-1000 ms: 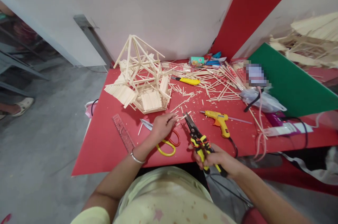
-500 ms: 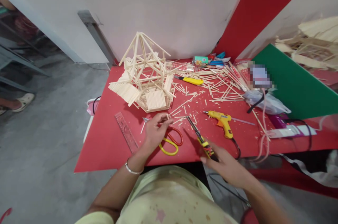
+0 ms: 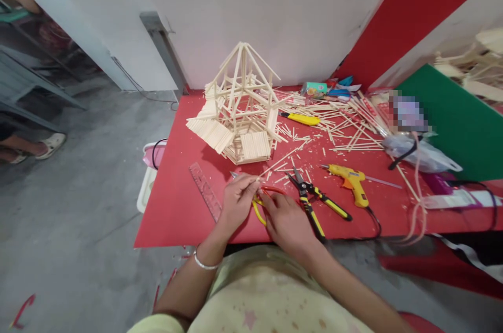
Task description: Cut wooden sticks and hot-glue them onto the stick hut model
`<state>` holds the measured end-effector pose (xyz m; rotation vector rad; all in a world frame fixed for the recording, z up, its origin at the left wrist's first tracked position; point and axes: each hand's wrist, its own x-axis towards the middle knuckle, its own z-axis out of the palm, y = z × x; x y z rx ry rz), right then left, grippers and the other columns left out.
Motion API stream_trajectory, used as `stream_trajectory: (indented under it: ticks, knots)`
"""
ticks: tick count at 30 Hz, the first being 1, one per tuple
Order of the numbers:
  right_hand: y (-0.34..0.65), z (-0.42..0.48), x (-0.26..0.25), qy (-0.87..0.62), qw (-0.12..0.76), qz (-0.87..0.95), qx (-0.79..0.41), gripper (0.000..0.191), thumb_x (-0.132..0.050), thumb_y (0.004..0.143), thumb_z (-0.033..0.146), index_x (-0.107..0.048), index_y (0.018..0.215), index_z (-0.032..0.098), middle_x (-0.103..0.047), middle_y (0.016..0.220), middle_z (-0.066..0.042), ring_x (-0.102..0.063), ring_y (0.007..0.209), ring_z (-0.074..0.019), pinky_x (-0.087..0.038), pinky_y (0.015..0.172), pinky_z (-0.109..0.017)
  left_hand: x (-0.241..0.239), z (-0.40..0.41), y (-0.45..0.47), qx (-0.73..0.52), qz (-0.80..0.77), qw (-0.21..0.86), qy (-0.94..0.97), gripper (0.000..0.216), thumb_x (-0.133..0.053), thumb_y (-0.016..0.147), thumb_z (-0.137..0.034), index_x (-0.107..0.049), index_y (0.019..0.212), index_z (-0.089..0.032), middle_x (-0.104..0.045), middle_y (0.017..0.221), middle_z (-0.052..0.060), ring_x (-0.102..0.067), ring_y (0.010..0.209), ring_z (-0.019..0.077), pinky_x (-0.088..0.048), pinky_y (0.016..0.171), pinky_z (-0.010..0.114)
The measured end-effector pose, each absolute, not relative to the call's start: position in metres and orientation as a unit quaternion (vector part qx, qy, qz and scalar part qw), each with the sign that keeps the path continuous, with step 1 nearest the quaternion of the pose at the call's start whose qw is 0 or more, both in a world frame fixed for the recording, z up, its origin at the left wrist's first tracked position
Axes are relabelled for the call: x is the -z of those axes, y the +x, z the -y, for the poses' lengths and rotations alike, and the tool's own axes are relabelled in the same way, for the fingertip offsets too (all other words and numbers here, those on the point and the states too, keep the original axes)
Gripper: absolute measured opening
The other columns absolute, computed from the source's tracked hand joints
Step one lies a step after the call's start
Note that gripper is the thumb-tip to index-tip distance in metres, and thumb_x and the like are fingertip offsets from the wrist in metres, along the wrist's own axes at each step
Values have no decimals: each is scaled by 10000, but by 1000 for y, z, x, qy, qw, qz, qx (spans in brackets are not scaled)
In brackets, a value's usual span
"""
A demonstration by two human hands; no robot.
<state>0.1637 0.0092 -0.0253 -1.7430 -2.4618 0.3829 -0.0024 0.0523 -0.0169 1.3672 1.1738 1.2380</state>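
My left hand [image 3: 237,201] rests on the red table [image 3: 176,218] with its fingertips pinched on a short wooden stick [image 3: 254,180]. My right hand [image 3: 286,222] lies flat beside it, fingers stretched onto the red and yellow handles of the scissors [image 3: 264,198], gripping nothing. The yellow-and-black cutting pliers [image 3: 314,201] lie loose on the table just right of my right hand. A house model of wooden sticks [image 3: 239,108] stands beyond my hands.
A yellow glue gun [image 3: 352,181] with its cord lies to the right, a clear ruler [image 3: 205,191] to the left. Loose sticks [image 3: 346,129], a yellow utility knife [image 3: 302,119], a plastic bag [image 3: 424,154] and a green board [image 3: 459,123] fill the back right. Another person's foot [image 3: 47,145] is at far left.
My right hand has put the pliers down on the table and moved left onto the scissors handles. My left hand keeps its pinch on the stick. The view has shifted left.
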Motion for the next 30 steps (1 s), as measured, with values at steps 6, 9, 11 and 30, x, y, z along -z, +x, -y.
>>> stream_trajectory:
  ticks: [6, 9, 11, 30]
  knots:
    - [166, -29, 52, -577, 11, 815, -44, 587, -515, 882, 171, -442, 1464, 185, -673, 965, -163, -613, 919, -298, -492, 761, -377, 28, -44, -22, -530, -491, 510, 468, 234, -663, 890, -371, -731, 1009, -181, -725, 786, 45, -663, 674, 157, -527, 603, 249]
    - [188, -24, 51, -566, 38, 820, -76, 645, -566, 886, 323, -399, 1499, 210, -692, 1000, -134, -615, 974, -306, -496, 787, -376, 30, -42, -28, -533, -484, 525, 454, 238, -650, 898, -396, -706, 963, -174, -726, 831, 59, -678, 676, 152, -524, 564, 230]
    - [204, -15, 50, -566, 67, 813, -118, 656, -570, 901, 456, -404, 1497, 240, -691, 1087, -125, -617, 1007, -308, -503, 813, -394, 31, -42, -31, -530, -481, 529, 455, 257, -626, 914, -413, -695, 969, -171, -720, 837, 61, -655, 629, 135, -510, 524, 221]
    - [214, -4, 12, -595, 156, 765, -189, 599, -619, 888, 562, -533, 1398, 259, -668, 1135, -115, -688, 962, -276, -525, 798, -364, 36, -57, 2, -479, -409, 446, 635, 188, -548, 957, -230, -731, 959, -190, -673, 847, 45, -618, 741, 153, -477, 679, 261]
